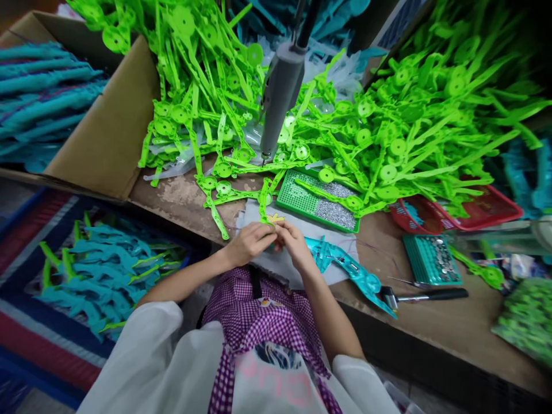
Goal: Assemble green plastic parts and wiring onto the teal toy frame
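My left hand (250, 241) and my right hand (294, 241) meet at the near edge of the workbench, fingers pinched together on a small green plastic part (271, 219) with a yellowish piece on top. Both hands rest over a white cloth (302, 230). A grey electric screwdriver (280, 98) hangs just beyond them, tip down. A green tray (293, 198) of small screws lies right of the hands. A teal plastic part (349, 269) lies beside my right wrist.
Heaps of bright green plastic parts (414, 109) cover the back of the wooden bench (452, 328). A cardboard box (107, 132) stands at left, a red basket (491, 210) and teal screw tray (431, 260) at right. A hand tool (426, 296) lies nearby. Teal parts (107, 276) fill a floor bin.
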